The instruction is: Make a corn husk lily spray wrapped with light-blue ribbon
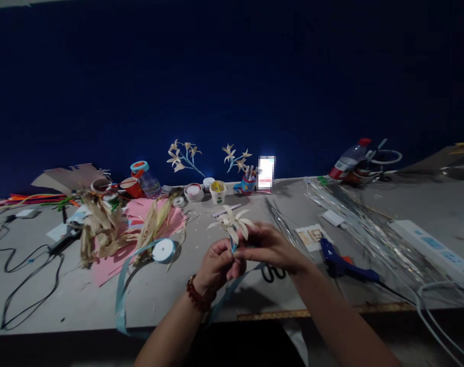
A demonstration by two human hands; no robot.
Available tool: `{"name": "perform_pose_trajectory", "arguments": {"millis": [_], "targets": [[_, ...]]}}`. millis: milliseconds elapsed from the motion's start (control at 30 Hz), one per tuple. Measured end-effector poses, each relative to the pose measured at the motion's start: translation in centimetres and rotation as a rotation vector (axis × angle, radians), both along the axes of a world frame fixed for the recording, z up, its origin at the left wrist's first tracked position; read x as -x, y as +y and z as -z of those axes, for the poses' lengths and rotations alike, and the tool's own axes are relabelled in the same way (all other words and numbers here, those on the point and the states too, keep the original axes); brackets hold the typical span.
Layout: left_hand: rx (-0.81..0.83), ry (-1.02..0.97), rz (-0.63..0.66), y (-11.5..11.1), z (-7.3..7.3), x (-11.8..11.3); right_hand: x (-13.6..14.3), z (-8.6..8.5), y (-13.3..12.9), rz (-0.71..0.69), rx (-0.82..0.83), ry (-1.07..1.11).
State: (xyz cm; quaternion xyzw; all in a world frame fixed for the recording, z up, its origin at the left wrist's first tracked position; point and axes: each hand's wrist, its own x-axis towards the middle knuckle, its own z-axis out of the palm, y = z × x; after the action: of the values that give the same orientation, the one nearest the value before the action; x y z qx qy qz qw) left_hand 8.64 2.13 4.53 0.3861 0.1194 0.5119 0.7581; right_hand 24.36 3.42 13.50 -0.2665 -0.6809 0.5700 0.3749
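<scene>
A cream flower (232, 220) with long pointed petals, seemingly dried husk, stands upright above the table's front half, its short stem wrapped in light blue ribbon. My left hand (216, 262) is closed round the stem from below. From the right, my right hand (272, 248) is closed too, pinching the wrapped stem just under the petals with thumb and fingers. A blue ribbon (121, 300) runs from its roll (163, 251), drops over the front edge and passes up towards my hands. Black scissor handles (273, 273) show partly beneath my right wrist.
Left lie dried corn husks (104, 229) on pink paper (105, 265), near black cables. Finished flower sprays (184, 155) stand behind small tubs (217, 192). Right are a blue glue gun (344, 265), wires (280, 219), a power strip (433, 247) and a tilted bottle (349, 160).
</scene>
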Motion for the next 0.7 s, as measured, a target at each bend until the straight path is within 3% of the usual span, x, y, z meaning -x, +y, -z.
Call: {"name": "perform_pose_trajectory", "arguments": {"millis": [133,367,567,700], "targets": [[0.058,0.042,-0.145,-0.3,-1.0,0.0,-0.3,0.5,0.4,0.026,0.033,-0.037],[-0.157,0.38,-0.712,-1.5,-1.4,0.5,-0.4,0.2,0.4,0.186,-0.077,-0.218],[-0.287,0.684,-0.806,-2.2,-2.6,1.3,-0.3,0.3,0.0,0.203,-0.394,-0.32],[-0.344,0.678,-0.863,-2.1,-3.3,1.6,0.0,-0.2,-0.4,0.237,-0.459,-0.385]]}}
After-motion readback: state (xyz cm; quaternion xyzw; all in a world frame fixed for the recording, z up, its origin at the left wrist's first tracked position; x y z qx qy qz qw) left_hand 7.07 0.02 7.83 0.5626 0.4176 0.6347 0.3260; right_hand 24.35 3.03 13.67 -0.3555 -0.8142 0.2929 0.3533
